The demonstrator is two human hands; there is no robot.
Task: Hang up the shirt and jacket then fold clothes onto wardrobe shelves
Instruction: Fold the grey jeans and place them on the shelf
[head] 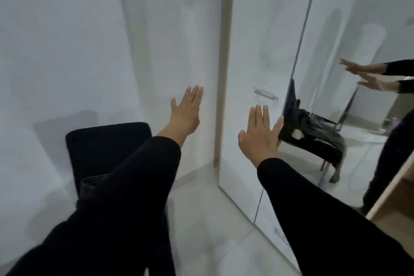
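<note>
My left hand (pixel 187 111) and my right hand (pixel 259 135) are stretched out in front of me, palms down, fingers straight and apart, holding nothing. Both arms wear black sleeves. A white wardrobe (pixel 253 51) with closed doors stands ahead on the right, with a metal handle (pixel 265 93) just beyond my right hand. A mirror panel (pixel 336 96) on the wardrobe reflects a chair with dark clothes (pixel 313 141) heaped on it, and both my hands. Under my left arm stands a black chair (pixel 107 148) with a dark garment (pixel 94 184) lying on its seat.
White walls close the left and the far side. A beige wood strip (pixel 224 74) runs up the wardrobe's left edge. Pale floor tiles (pixel 208 219) lie between the chair and the wardrobe. A wooden edge (pixel 392 195) shows at the right.
</note>
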